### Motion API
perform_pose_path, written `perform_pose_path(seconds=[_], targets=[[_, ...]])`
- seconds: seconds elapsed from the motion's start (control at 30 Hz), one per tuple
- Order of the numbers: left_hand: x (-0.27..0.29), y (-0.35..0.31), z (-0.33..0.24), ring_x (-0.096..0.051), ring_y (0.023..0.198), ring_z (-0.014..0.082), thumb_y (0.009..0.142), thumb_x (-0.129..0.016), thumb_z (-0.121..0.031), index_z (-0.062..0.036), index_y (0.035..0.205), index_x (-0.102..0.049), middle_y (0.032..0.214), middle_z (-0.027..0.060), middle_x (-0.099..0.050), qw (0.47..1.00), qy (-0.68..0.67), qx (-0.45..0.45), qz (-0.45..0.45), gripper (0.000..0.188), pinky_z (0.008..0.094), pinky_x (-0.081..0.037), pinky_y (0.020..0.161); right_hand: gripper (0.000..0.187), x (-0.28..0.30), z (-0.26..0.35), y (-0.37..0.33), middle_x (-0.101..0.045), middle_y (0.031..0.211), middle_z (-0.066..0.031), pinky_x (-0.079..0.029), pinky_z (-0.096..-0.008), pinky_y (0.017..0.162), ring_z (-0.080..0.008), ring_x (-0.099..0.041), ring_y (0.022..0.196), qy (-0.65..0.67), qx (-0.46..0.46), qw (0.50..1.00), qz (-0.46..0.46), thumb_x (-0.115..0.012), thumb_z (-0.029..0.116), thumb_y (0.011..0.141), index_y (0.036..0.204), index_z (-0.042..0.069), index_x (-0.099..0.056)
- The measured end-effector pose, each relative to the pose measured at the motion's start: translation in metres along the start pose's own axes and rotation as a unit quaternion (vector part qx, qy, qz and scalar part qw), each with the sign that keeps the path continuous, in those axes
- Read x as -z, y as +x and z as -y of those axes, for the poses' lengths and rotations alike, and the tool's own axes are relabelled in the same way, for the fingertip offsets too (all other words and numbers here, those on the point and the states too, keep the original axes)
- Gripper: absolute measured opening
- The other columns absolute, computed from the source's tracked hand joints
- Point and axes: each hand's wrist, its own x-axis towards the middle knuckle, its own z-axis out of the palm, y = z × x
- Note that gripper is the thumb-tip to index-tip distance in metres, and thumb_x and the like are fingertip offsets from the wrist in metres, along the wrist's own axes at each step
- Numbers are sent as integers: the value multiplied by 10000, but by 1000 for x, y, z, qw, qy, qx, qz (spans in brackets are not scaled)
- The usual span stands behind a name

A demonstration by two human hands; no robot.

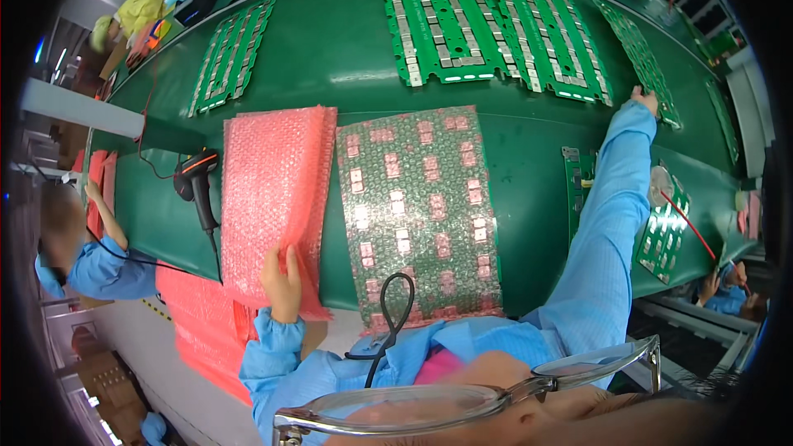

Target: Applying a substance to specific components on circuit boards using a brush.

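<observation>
My left hand [283, 282] pinches the lower edge of a pink bubble-wrap bag [268, 182], the top one of a stack lying on the green bench. Stretched far out to the right, my right hand [646, 101] has its fingers closed on the edge of a long green circuit board [632, 45]. Between my arms lies another circuit board inside a bubble-wrap bag [417, 215], its pale rectangular parts showing through the wrap. The fingertips of the right hand are partly hidden.
Beyond the bags lie two green circuit boards [446, 29] [549, 37], with another board [234, 56] at far left. A handheld scanner [198, 186] stands left of the pink stack. More pink bags [202, 318] hang below the bench edge. Co-workers sit left [116, 260] and right.
</observation>
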Motion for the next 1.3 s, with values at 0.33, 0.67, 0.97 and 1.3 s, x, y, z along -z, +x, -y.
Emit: perform_pose_path(seconds=[0.33,0.67,0.97,1.3], targets=[[39,22,19,-541,706,56,909,-558,-79,1,905,-585,775,11,-608,960,-207,176,-67,85,202,-428,625,311,-70,110,-56,-536,1023,-267,-599,-436,724,-426,-613,812,47,-12,993,109,-539,16,828,1065,-157,-437],[141,38,-23,-551,773,63,899,-571,-51,-2,928,-584,844,15,-612,952,-222,55,-201,59,202,-438,708,173,-24,211,-178,-622,976,-162,-527,-416,799,-285,-622,836,-59,-107,939,322,-538,90,896,954,-70,-568],[154,40,-84,-572,824,118,904,-547,-106,60,1000,-612,885,62,-645,972,-220,-76,-11,202,246,-453,753,328,64,180,-298,-650,893,-69,-471,-299,705,-134,-591,816,-374,-225,745,505,-614,283,878,954,-34,-646],[-71,61,-104,-461,615,38,802,-691,-210,6,735,-618,637,-27,-555,935,-229,-42,268,237,245,-377,513,617,148,188,-319,-530,1194,-82,-435,-326,884,-158,-507,1043,-225,-469,672,528,-583,313,899,1376,27,-317]])
